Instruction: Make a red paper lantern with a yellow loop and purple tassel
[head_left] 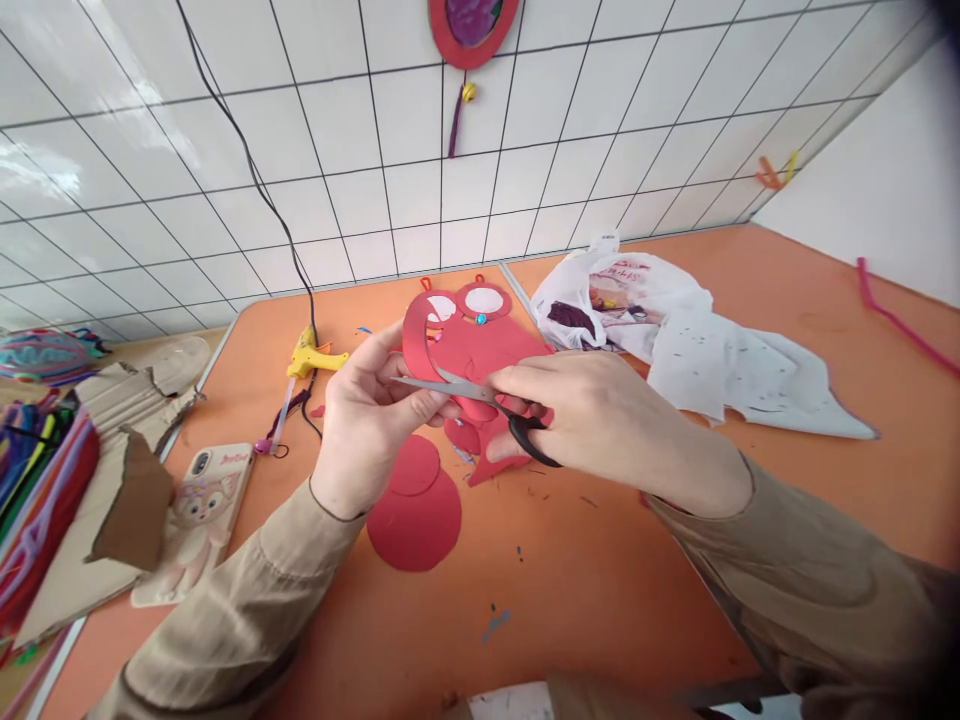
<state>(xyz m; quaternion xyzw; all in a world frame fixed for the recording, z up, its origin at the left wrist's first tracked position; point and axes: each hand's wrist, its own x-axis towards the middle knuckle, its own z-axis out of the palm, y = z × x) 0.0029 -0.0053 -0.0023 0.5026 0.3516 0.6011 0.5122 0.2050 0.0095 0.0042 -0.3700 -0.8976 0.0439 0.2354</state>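
While my left hand (364, 420) pinches a red piece (415, 345) above the orange table (600, 580), my right hand (611, 410) grips black-handled scissors (474, 391) by it, white tiled wall (330, 150) far behind, plastic bag (675, 300) at far right

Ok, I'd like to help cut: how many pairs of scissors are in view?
1: the scissors in the right hand, blades at the red paper that the left hand holds. Any inside the white bag could be hidden.

Scissors (480, 391), one pair: metal blades, black handle, points leftward, raised before me. Red paper piece (415, 350), one: curved, held up at the blades.
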